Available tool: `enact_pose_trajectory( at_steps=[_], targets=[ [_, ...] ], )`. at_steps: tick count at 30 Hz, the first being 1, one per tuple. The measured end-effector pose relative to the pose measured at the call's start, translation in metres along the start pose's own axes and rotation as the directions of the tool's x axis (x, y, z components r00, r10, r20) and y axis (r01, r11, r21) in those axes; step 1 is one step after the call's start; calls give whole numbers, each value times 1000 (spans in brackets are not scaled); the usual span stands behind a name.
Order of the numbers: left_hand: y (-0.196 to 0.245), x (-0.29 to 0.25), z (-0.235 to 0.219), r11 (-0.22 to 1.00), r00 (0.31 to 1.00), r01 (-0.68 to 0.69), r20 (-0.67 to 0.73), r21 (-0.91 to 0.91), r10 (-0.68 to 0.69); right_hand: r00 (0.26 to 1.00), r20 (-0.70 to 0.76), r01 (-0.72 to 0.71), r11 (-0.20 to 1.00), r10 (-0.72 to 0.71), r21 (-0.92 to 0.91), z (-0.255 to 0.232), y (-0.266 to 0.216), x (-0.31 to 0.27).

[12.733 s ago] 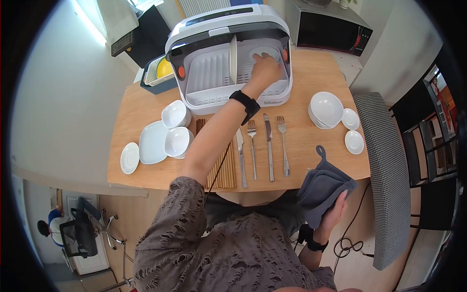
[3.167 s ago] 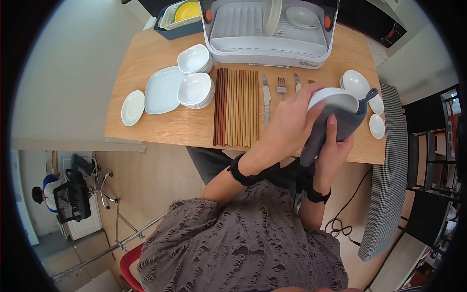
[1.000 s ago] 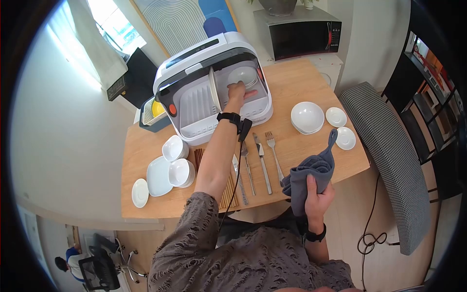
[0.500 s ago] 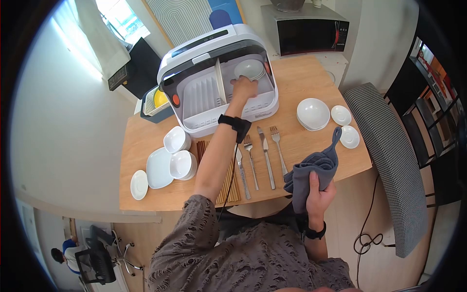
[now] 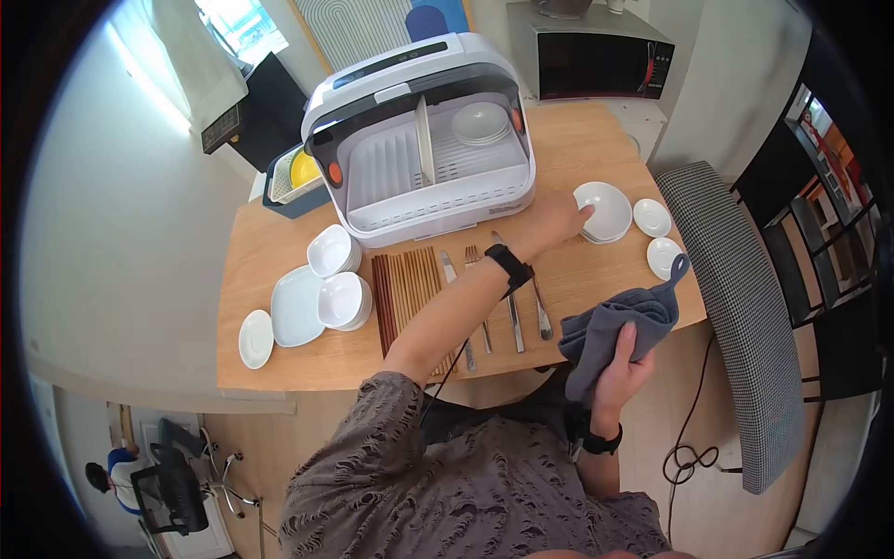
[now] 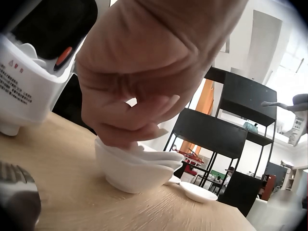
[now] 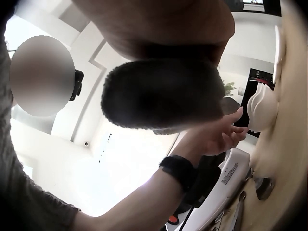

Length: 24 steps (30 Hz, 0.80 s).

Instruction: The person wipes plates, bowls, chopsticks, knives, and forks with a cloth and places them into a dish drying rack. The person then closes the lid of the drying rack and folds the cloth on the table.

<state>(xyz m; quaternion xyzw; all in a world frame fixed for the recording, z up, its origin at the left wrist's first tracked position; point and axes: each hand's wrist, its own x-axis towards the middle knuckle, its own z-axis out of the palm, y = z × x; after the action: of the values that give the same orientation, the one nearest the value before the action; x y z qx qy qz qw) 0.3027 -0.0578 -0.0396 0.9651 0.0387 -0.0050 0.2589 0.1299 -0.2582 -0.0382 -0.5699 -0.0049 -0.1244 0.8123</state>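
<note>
Bowls [image 5: 607, 214]: white, nested, round
Left hand [image 5: 551, 224]: half-open at rim, grip unclear
Cloth [image 5: 615, 326]: grey, bunched
Right hand [image 5: 622, 377]: curled round cloth

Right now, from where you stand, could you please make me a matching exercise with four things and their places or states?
1. Cloth
2. Chopsticks
3. Left hand
4. Microwave

A. Side by side near a knife
B. At the rim of the round bowls
C. Black-fronted, beyond the table
D. Held in the right hand

Pairs: 1-D; 2-A; 3-B; 4-C
</note>
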Motion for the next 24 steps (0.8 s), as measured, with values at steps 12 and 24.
enact_pose_trajectory(
  at_steps=[12,24],
  targets=[
    [-5,4,-12,998,998,-66,-25,1,66,998,55,28,1000,-27,-13,2,0,-4],
    [35,-133,-118,929,980,-103,-198,-355,33,983,181,-90,797,-25,597,-29,40,9]
  ],
)
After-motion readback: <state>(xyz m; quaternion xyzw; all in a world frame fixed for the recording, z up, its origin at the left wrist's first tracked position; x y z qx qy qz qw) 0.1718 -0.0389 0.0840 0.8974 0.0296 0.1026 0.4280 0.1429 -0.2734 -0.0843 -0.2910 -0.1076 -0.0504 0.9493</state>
